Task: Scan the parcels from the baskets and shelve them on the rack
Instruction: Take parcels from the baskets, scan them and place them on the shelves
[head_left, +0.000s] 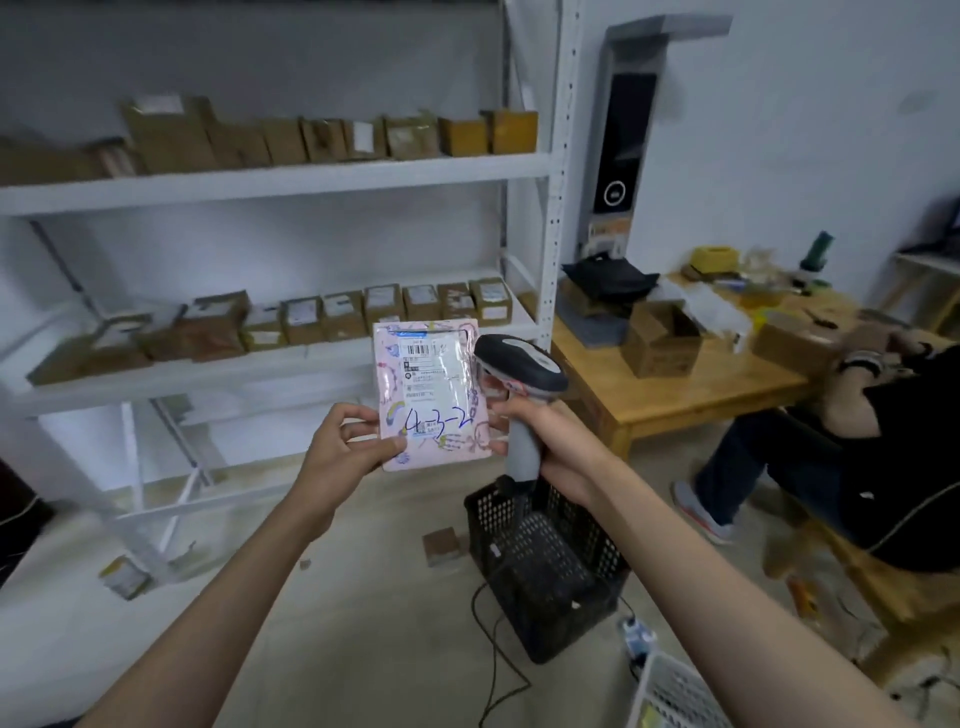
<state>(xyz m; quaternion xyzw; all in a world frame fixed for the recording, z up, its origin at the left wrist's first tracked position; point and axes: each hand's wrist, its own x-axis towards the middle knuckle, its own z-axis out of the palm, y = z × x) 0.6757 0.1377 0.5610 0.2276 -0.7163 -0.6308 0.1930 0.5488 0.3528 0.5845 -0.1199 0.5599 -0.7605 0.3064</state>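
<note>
Both forearms reach up from the bottom of the view and meet in front of the white rack (291, 176). At the end of the left one, the left hand (343, 447) pinches the lower left corner of a pink poly-mailer parcel (431, 395), thumb on the printed face and the fingers (363, 415) curled behind it, with the wrist turned so the label faces the camera. The parcel is held upright in the air, between the two hands, in front of the rack's middle shelf and above the black basket (545, 566) on the floor.

It looks thin, soft and light: a glossy plastic bag with a clear label window, a barcode near the top and "4-3-2" handwritten low down. I judge it will flex and could slip from a corner pinch, so a hold along a lower edge, clear of the barcode, suits it best; crushing seems a small risk.

Over on the other side, the right hand (540, 441) is wrapped around the grey handle of a barcode scanner (519, 369), with the scanner head just beside the parcel's right edge. Some of its fingertips seem to touch that edge, though whether they grip it cannot be told.
</note>
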